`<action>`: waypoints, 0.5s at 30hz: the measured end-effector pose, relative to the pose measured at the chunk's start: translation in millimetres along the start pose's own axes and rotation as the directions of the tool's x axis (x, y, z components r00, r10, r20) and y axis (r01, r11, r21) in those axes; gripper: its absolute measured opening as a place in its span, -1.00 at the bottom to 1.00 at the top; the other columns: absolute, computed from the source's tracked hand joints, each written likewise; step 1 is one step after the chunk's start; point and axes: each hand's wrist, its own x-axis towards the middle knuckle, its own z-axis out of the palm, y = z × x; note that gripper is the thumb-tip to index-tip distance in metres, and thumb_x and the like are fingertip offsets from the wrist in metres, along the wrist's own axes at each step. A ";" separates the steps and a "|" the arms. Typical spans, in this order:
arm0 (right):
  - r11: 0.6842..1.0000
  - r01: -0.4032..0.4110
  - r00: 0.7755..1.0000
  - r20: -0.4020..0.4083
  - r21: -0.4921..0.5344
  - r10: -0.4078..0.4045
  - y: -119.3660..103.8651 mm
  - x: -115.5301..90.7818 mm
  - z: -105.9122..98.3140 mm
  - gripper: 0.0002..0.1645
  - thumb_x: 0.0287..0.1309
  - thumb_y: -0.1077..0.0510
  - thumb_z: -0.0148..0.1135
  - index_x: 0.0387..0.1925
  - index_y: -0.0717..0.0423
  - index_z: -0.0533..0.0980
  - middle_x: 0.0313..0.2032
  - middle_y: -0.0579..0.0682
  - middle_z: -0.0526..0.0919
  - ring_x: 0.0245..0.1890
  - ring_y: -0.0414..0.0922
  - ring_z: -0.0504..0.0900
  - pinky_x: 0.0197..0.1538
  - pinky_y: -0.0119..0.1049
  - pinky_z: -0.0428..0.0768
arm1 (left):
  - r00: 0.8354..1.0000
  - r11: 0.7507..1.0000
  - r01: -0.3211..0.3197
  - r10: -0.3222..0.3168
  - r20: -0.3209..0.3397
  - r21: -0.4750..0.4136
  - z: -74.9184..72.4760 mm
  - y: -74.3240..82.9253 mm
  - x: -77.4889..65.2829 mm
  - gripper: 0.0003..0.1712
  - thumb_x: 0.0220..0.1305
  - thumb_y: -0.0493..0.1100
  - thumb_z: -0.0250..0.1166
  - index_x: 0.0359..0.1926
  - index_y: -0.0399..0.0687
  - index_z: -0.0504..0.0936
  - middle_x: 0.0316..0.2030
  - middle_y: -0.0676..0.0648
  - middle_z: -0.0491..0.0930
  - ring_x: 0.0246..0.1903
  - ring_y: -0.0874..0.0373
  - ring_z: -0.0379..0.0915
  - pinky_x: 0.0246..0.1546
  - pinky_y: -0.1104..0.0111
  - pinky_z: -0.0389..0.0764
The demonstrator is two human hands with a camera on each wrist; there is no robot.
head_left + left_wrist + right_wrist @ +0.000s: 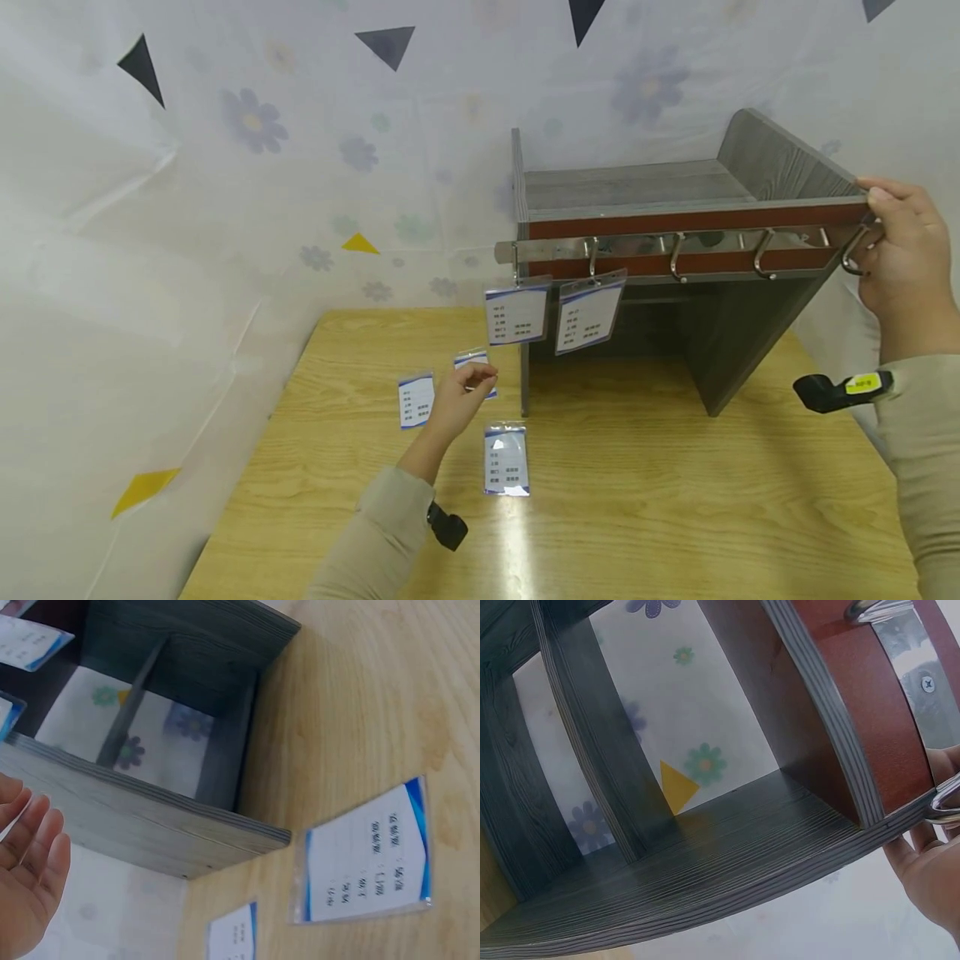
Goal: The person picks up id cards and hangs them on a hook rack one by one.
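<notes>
Left hand (457,402) at the far card (471,358), right hand (906,246) gripping the shelf (637,187)

From where I stand, the far card lies on the table (637,508) toward its back edge, just left of the shelf's left side, and the left hand partly covers it. Its long axis runs from the front edge toward the back, at a slight slant. The left hand is much the nearer; the right is well away, at the shelf's front right corner.

The left fingers are loosely bent, thumb near the fingertips, with a small gap and nothing visible between them. Whether they touch the card I cannot tell. The right thumb and fingers are curled round the shelf's corner, beside the end hook (852,254).

Two more cards lie flat: the left card (416,402), closer to the table's left edge, and the near card (506,462), closest to its front edge, long axis running front to back.

Above and to the right of the left hand, the rail (637,247) crosses the shelf's front. Two cards hang from its two leftmost hooks: the outer card (517,317) by the shelf's left edge, the inner card (590,315) tilted beside it.
</notes>
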 end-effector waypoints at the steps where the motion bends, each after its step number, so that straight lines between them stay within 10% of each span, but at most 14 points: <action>1: 1.000 0.002 1.000 0.000 -0.003 -0.002 0.1 -0.1 0.1 -0.72 0.01 0.28 0.15 -0.20 0.32 0.40 -0.41 0.10 0.53 -0.65 -0.21 0.43 -0.74 -0.50 0.04 | 1.000 1.000 0.002 -0.002 0.005 0.003 0.2 -3.0 -0.7 -0.82 0.14 -0.25 0.13 -0.24 -0.25 0.53 -0.35 -0.06 0.53 -0.36 0.15 0.42 -0.32 0.38 0.47; 15: 1.000 0.008 1.000 -0.005 -0.006 -0.008 0.7 0.1 0.6 -0.73 0.01 0.28 0.15 -0.20 0.32 0.40 -0.42 0.10 0.52 -0.63 -0.19 0.43 -0.74 -0.50 0.04 | 0.993 0.994 0.085 -0.090 0.077 0.063 0.8 -36.5 -3.0 -0.75 0.12 -0.24 0.16 -0.16 -0.25 0.50 -0.24 -0.10 0.52 -0.27 0.06 0.42 -0.29 0.33 0.47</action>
